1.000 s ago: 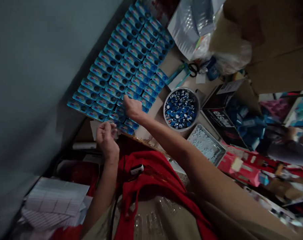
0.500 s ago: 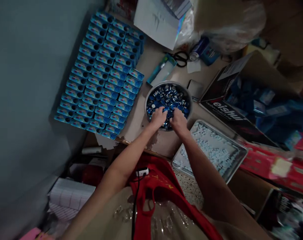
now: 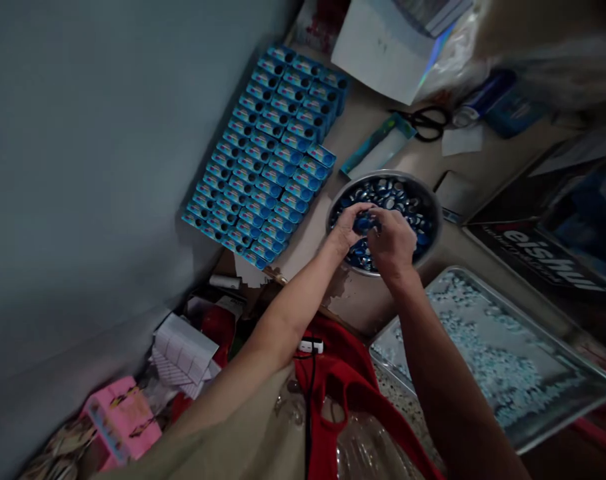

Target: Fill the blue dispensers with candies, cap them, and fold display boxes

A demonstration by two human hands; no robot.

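A round metal bowl (image 3: 437, 230) holds many small, shiny blue and silver pieces that look like round caps (image 3: 390, 188). Over its near half my two hands meet. My left hand (image 3: 349, 228) is curled, thumb and fingers around a small blue cap-like piece (image 3: 364, 224). Close against it, my right hand (image 3: 393, 245) is closed with bent fingers; its fingertips are mostly hidden, and I cannot make out what they hold. To the left stand rows of small blue boxes (image 3: 263, 160), many with a dark round hole on top.
A metal tray (image 3: 455, 272) of small pale blue pieces lies to the right. Behind it stands a black carton (image 3: 543, 257). Black-handled scissors (image 3: 430, 125), an open blue packet (image 3: 383, 148) and a can (image 3: 475, 107) lie beyond the bowl. The wall (image 3: 83, 167) rises at left.
My hands came up from the pieces in the bowl and drew together above them, with a blue piece between the left fingers. The view has shifted left, so things appear further right.
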